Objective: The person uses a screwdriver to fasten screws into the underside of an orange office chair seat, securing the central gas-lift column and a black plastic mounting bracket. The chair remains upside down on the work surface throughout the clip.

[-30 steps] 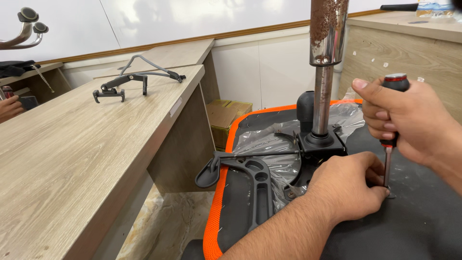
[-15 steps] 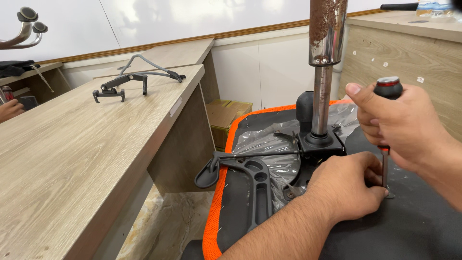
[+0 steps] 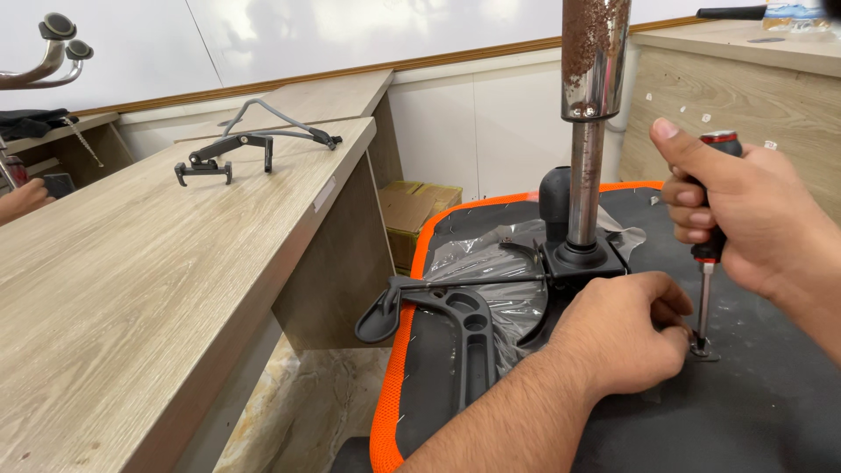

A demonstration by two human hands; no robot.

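Observation:
My right hand grips the red-and-black handle of a screwdriver held upright, its tip set on a small screw in the dark underside of an upturned office chair seat. My left hand rests on the seat right beside the tip, fingers steadying the screw and shaft. A rusty metal gas-lift column rises from the black mechanism plate just behind my left hand. A black lever with a paddle end sticks out to the left.
The seat has an orange mesh rim and clear plastic wrap. A long wooden desk on the left carries black metal chair parts. Another person's hand shows at the far left. A cardboard box sits on the floor.
My right hand has turned on the screwdriver handle and shifted its grip slightly. My left hand stays by the screw.

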